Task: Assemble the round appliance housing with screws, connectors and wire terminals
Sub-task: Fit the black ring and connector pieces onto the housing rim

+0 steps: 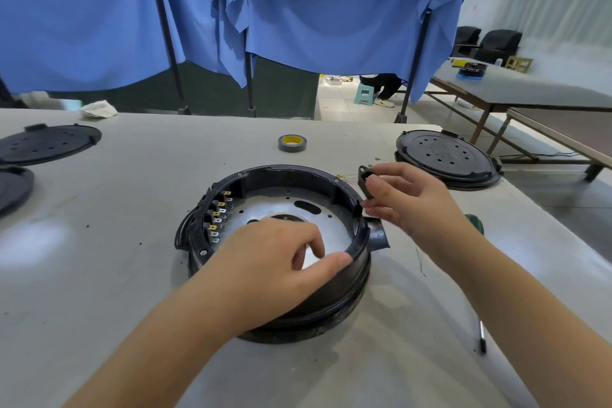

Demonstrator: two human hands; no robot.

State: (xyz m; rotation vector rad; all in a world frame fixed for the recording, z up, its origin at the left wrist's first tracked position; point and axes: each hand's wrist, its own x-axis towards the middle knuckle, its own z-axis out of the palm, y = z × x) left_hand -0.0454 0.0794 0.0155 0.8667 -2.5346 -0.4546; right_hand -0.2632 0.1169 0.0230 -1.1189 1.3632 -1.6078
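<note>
The round black housing (291,175) lies open side up at the middle of the white table, with a silver metal plate (271,205) inside. A row of brass and silver wire terminals (218,215) lines its inner left wall. My left hand (281,258) grips the near rim, thumb outside and fingers curled inside. My right hand (407,195) hovers just beyond the right rim, above a side spout (377,235), and pinches a small black connector part (366,179) between thumb and fingers.
A roll of grey tape (292,143) lies behind the housing. Black perforated lids sit at the right (447,156) and far left (49,142). A thin pen-like tool (483,338) lies near the right edge. Blue curtains hang behind; other tables stand to the right.
</note>
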